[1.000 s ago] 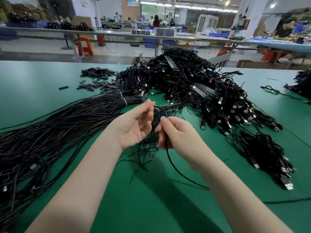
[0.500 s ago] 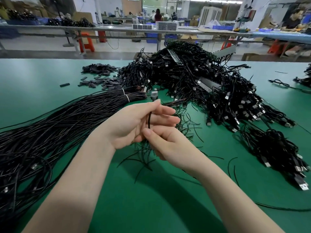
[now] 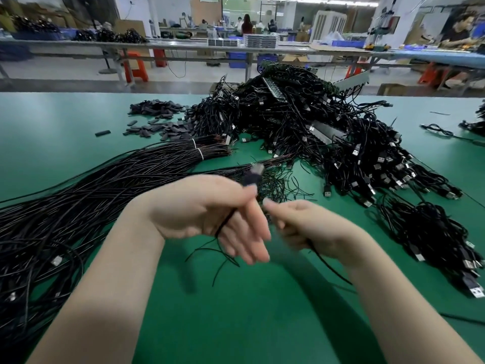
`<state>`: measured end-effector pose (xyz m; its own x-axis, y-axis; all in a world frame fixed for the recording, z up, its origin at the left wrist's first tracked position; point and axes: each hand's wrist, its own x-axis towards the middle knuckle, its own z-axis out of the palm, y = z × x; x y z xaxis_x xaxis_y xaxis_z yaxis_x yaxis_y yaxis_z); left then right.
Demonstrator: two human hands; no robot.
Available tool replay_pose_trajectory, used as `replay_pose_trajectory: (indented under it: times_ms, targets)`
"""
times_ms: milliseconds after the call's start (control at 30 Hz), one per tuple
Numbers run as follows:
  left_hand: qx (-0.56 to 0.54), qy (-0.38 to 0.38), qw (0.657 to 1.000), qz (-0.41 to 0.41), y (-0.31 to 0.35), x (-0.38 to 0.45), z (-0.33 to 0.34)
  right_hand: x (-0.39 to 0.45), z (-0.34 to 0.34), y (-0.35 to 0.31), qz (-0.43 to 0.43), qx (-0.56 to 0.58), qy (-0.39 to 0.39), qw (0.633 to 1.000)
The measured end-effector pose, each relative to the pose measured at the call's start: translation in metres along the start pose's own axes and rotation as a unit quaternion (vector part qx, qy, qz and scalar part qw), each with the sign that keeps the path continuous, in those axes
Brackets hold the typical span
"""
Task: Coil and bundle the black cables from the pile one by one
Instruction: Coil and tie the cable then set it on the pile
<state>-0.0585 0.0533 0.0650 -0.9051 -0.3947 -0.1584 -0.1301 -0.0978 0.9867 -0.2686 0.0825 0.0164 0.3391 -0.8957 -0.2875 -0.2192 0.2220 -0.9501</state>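
My left hand (image 3: 207,214) is raised over the green table (image 3: 236,324), holding a black cable (image 3: 225,220) with its thumb; the cable's plug (image 3: 253,174) sticks up above the fingers, blurred. My right hand (image 3: 312,227) is curled round the same cable just to the right, and the cable trails from it down to the table. A large tangled pile of black cables (image 3: 328,143) lies behind the hands. Long straight cables in a tied sheaf (image 3: 78,206) stretch across the left.
Short black wire ties (image 3: 280,182) lie scattered just beyond my hands. Small dark sleeves (image 3: 157,119) are heaped at the back left. More plugged cables (image 3: 433,237) lie at the right. Workbenches and people fill the room behind the table's far edge.
My hands have drawn apart; the right hand moved right along the cable. The plug end now stands above my left hand. The view has tilted a little and blurred.
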Motion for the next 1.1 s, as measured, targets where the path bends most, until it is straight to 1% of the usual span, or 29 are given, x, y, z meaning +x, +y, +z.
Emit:
replay_pose_trajectory:
  times_ms: [33, 67, 100, 167, 200, 267, 300, 333, 367, 400, 467, 500, 533, 567, 600, 633, 667, 700, 733, 767, 833, 867, 900, 933, 967, 1000, 1033, 1067, 1100]
  targets:
    - [0.059, 0.032, 0.997, -0.047, -0.005, 0.006, 0.002, -0.003, -0.005, -0.006, -0.023, 0.03, 0.007, 0.999]
    - [0.076, 0.075, 0.992, -0.072, -0.008, 0.011, 0.004, -0.007, -0.006, -0.014, -0.053, 0.057, -0.001, 0.997]
    - [0.053, 0.122, 0.989, -0.063, -0.01, 0.016, 0.004, -0.01, -0.004, -0.02, -0.086, 0.075, -0.016, 0.993]
    - [-0.054, 0.196, 0.979, 0.01, -0.008, 0.024, 0.002, -0.014, 0.008, -0.029, -0.137, 0.085, -0.057, 0.985]
    - [-0.116, 0.208, 0.97, 0.055, -0.005, 0.024, -0.001, -0.014, 0.015, -0.029, -0.143, 0.085, -0.083, 0.983]
    - [-0.212, 0.204, 0.946, 0.138, 0.003, 0.02, -0.005, -0.013, 0.026, -0.026, -0.116, 0.064, -0.151, 0.98]
    - [-0.239, 0.187, 0.938, 0.165, 0.005, 0.018, -0.006, -0.011, 0.029, -0.023, -0.092, 0.039, -0.179, 0.979]
    - [-0.252, 0.161, 0.937, 0.179, 0.008, 0.013, -0.005, -0.009, 0.029, -0.018, -0.067, 0.012, -0.188, 0.98]
    - [-0.244, 0.131, 0.945, 0.176, 0.011, 0.008, -0.002, -0.007, 0.026, -0.013, -0.043, -0.015, -0.173, 0.984]
    - [-0.214, 0.095, 0.96, 0.157, 0.014, 0.002, 0.001, -0.006, 0.021, -0.011, -0.027, -0.042, -0.136, 0.989]
    - [-0.086, 0.003, 0.994, 0.067, 0.013, -0.005, 0.006, -0.006, 0.011, -0.01, -0.031, -0.096, -0.015, 0.995]
    - [0.005, -0.017, 1.0, 0.003, 0.01, -0.004, 0.008, -0.007, 0.005, -0.013, -0.05, -0.103, 0.051, 0.992]
    - [0.088, -0.008, 0.995, -0.053, 0.004, -0.001, 0.009, -0.008, 0.001, -0.016, -0.074, -0.092, 0.106, 0.987]
    - [0.143, 0.026, 0.986, -0.085, -0.001, 0.005, 0.009, -0.009, -0.002, -0.02, -0.103, -0.07, 0.137, 0.983]
    - [0.167, 0.073, 0.98, -0.085, -0.005, 0.01, 0.01, -0.011, -0.001, -0.025, -0.135, -0.047, 0.137, 0.98]
    - [0.143, 0.124, 0.98, -0.056, -0.007, 0.015, 0.01, -0.014, 0.001, -0.03, -0.168, -0.024, 0.112, 0.979]
    - [0.072, 0.163, 0.984, -0.01, -0.007, 0.019, 0.009, -0.017, 0.004, -0.034, -0.194, 0.005, 0.066, 0.979]
    - [-0.036, 0.18, 0.982, 0.044, -0.005, 0.022, 0.008, -0.019, 0.007, -0.036, -0.205, 0.037, 0.01, 0.978]
    - [-0.136, 0.181, 0.969, 0.101, -0.001, 0.022, 0.006, -0.021, 0.01, -0.035, -0.195, 0.063, -0.05, 0.977]
    - [-0.205, 0.174, 0.952, 0.146, 0.003, 0.021, 0.005, -0.02, 0.013, -0.033, -0.168, 0.075, -0.105, 0.977]
    - [-0.269, 0.145, 0.929, 0.207, 0.01, 0.017, 0.004, -0.016, 0.016, -0.023, -0.093, 0.032, -0.185, 0.978]
    - [-0.275, 0.132, 0.927, 0.219, 0.014, 0.013, 0.007, -0.014, 0.016, -0.017, -0.062, -0.013, -0.19, 0.98]
    - [-0.265, 0.119, 0.932, 0.215, 0.018, 0.008, 0.009, -0.01, 0.016, -0.013, -0.036, -0.053, -0.165, 0.984]
    - [-0.227, 0.098, 0.949, 0.196, 0.02, 0.003, 0.011, -0.007, 0.013, -0.011, -0.02, -0.076, -0.111, 0.991]
    - [-0.156, 0.068, 0.973, 0.154, 0.02, 0.0, 0.011, -0.006, 0.009, -0.011, -0.016, -0.08, -0.04, 0.996]
    - [-0.055, 0.039, 0.994, 0.085, 0.018, -0.001, 0.013, -0.006, 0.004, -0.011, -0.025, -0.069, 0.034, 0.997]
    - [0.054, 0.021, 0.998, 0.006, 0.014, 0.001, 0.015, -0.007, -0.002, -0.014, -0.043, -0.051, 0.094, 0.993]
    - [0.134, 0.028, 0.989, -0.054, 0.01, 0.006, 0.015, -0.01, -0.007, -0.018, -0.063, -0.03, 0.132, 0.989]
    - [0.169, 0.062, 0.98, -0.081, 0.006, 0.013, 0.016, -0.012, -0.01, -0.024, -0.084, -0.011, 0.151, 0.985]
